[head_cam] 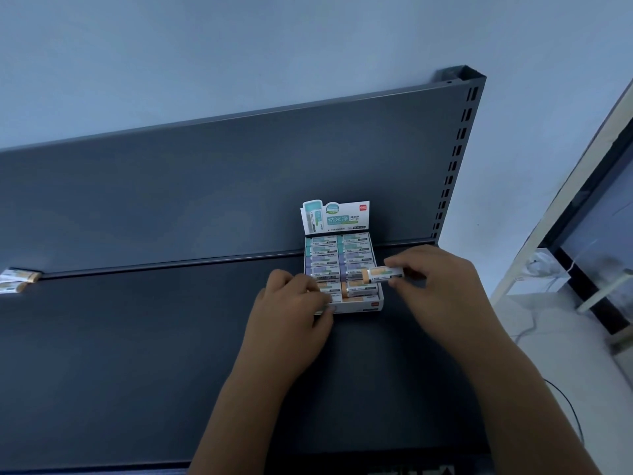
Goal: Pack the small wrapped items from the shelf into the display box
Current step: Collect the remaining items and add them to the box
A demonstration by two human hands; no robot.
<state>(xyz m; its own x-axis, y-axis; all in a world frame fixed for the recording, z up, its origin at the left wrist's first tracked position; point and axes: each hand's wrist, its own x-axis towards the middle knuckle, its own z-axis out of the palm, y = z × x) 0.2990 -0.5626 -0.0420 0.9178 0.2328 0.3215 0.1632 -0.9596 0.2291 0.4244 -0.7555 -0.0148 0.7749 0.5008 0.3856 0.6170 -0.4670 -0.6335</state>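
Dark grey sheet metal forms the flat, matte shelf [137,354], which meets an equally smooth grey back panel [239,183] along a raised lip at its rear edge. A slotted metal upright [459,149] runs up at the right rear corner. The small white cardboard display box [359,306] sits near the shelf's right end, its back close to the rear lip. Its printed teal-and-white header card [337,217] stands upright against the panel. Inside it, two columns of packed items [356,248], glossy rectangular blocks in teal, lilac and orange wrappers, lie flat side by side and fill nearly all the tray. The left hand [291,310] grips the box's front left corner, with curled fingers over the rim and the thumb against the front wall. The right hand [442,286] pinches one orange-and-white wrapped item [383,273] by its right end between thumb and fingertips. It holds the block level, just above the right column and partly past the box's right wall. Two loose wrapped items [17,281] with orange ends lie at the shelf's far left, against the rear lip and well apart from the box. Between them and the box the shelf surface is bare and open, as is the broad strip from the box to the front edge. Only a narrow margin separates the box from the shelf's right edge.
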